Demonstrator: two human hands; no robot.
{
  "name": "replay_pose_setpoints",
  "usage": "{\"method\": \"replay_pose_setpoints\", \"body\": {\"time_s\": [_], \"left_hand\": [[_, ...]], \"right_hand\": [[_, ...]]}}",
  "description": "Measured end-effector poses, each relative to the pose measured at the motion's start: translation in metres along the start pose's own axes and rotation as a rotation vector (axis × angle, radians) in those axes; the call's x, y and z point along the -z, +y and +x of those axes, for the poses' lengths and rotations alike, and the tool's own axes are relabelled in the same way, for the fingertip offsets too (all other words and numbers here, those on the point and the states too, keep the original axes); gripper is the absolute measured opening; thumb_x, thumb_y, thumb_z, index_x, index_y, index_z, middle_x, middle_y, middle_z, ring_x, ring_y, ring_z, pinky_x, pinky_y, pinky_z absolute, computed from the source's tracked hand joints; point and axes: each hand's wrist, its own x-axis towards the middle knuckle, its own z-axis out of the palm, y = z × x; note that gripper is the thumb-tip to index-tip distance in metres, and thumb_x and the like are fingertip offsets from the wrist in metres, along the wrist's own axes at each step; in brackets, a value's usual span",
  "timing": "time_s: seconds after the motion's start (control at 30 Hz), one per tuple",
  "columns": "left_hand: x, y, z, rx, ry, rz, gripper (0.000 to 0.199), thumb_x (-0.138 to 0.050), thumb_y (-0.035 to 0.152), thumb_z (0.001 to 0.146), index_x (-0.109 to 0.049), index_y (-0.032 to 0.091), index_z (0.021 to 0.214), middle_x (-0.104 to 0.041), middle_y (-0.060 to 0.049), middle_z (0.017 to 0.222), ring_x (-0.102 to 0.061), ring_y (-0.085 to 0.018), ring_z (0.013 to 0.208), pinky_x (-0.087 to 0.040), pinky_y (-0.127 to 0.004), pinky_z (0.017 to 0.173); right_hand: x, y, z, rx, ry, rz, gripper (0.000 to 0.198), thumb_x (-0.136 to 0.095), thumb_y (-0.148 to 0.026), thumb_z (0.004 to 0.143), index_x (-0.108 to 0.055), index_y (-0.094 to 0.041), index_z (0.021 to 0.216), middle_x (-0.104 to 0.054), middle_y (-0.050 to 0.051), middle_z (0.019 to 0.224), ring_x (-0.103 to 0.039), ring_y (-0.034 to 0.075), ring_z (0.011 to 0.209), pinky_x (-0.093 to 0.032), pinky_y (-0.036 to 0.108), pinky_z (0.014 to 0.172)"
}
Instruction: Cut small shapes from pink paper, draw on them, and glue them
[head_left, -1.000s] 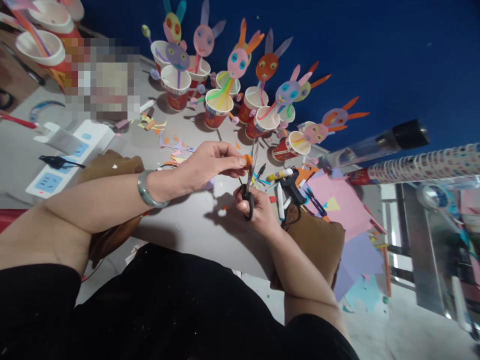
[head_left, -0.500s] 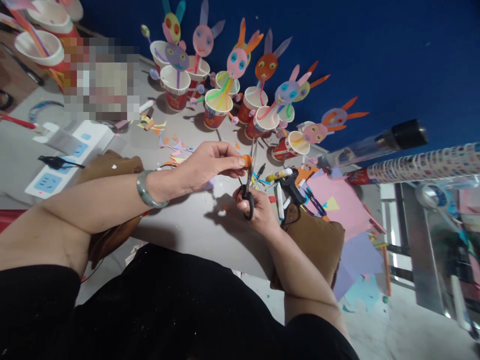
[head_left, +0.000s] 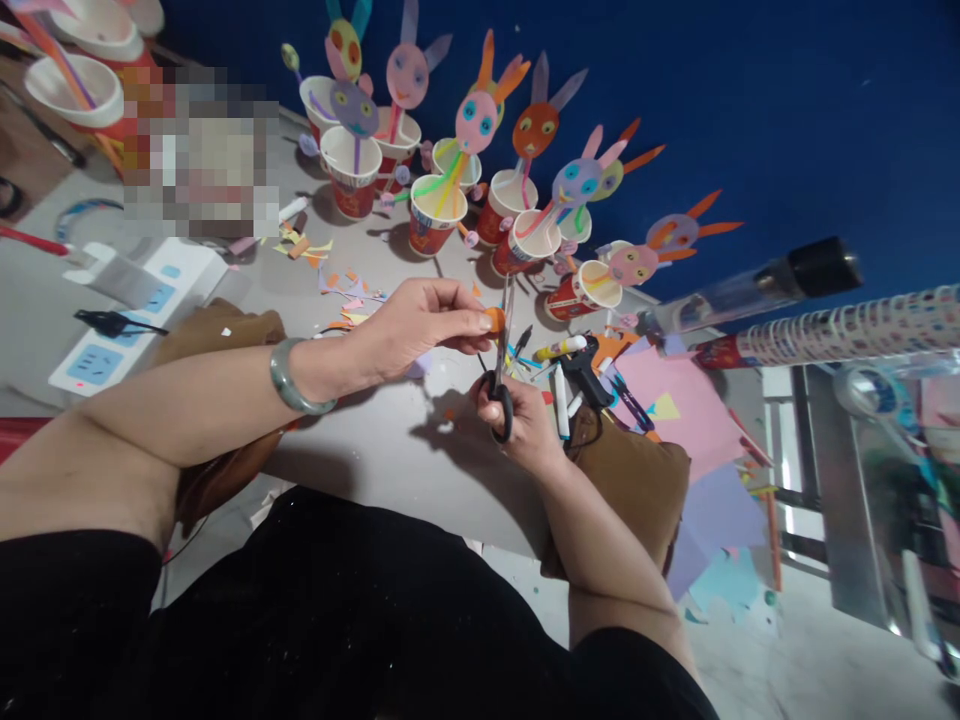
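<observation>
Small orange paper piece (head_left: pixel 495 320) is pinched at the fingertips of the left hand (head_left: pixel 412 328), thumb and forefinger closed on it, the other fingers curled beneath; it juts out past the thumb tip toward 3 o'clock. Scissors (head_left: pixel 504 350) are held in the right hand (head_left: pixel 526 425), fingers closed around the black handles, thumb in a loop; tips are pointed at 12 o'clock. The blades are placed just beside the piece on its 3 o'clock side; whether paper is touched by them cannot be told. Both hands are held above the worktop (head_left: pixel 420 450). From the piece: paper cups (head_left: pixel 439 225) with rabbit-faced figures are lined up from 11 to 2 o'clock, paper scraps (head_left: pixel 351 300) are scattered near 9, a black glue gun (head_left: pixel 589 372) is seen at 4, pink paper (head_left: pixel 682 405) beyond it.
</observation>
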Motion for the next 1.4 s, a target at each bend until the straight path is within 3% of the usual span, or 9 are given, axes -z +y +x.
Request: {"method": "replay_pose_setpoints", "body": {"time_s": [1.4], "left_hand": [[0.0025,0.0050,-0.0036,-0.117,-0.002,0.118,0.012,-0.072,0.014,0.081,-0.062,0.016,0.074,-0.070,0.002,0.072,-0.072,-0.010,0.070,-0.058,-0.026,0.074]], "right_hand": [[0.0058,0.0004,-0.0040,-0.010,-0.017,-0.048,0.059,-0.071,-0.075,0.075,-0.052,-0.020,0.061,-0.053,-0.002,0.060,-0.041,0.010,0.055,-0.034,0.027,0.056]]}}
